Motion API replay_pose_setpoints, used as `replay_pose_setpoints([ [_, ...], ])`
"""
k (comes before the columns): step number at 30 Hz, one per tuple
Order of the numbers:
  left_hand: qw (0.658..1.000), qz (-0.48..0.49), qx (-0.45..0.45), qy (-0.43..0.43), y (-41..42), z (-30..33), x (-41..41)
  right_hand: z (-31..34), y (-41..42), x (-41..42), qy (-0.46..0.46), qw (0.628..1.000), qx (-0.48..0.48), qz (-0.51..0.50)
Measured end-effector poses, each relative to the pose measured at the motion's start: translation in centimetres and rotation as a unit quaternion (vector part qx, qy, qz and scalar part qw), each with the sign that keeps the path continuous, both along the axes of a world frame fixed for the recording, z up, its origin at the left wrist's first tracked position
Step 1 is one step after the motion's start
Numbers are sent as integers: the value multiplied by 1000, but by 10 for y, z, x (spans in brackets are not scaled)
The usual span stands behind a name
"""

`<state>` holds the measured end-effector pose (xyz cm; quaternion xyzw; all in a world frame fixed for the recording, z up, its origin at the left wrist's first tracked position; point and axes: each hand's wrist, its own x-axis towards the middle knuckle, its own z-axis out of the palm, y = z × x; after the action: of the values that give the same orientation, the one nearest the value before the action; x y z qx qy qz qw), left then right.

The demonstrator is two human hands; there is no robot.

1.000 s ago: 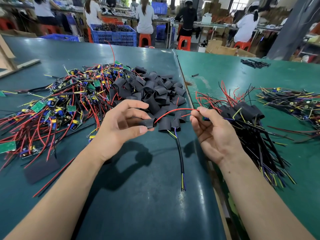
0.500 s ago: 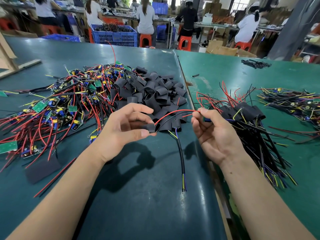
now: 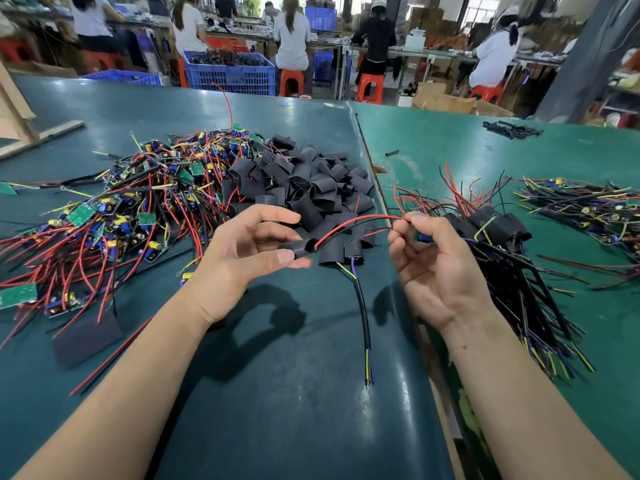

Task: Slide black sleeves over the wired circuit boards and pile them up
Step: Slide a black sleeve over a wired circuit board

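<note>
- No text, label, brand, number or sign can be read anywhere here.
- The green circuit boards in the heap on the left have marks too small to make out.
- The blue crate at the far edge of the table shows a pale patch on its side wall, but it is too blurred to read.
- The cardboard boxes behind the table show no print that I can read.
</note>
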<state>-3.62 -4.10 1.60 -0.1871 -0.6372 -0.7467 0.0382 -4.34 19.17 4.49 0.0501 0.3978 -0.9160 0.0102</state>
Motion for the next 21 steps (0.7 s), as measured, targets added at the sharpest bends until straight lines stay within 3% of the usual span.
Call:
replay_pose_setpoints([
  [21, 1000, -25, -6, -10, -2, -2, 0, 0, -2, 0, -13, 1000, -21, 4],
])
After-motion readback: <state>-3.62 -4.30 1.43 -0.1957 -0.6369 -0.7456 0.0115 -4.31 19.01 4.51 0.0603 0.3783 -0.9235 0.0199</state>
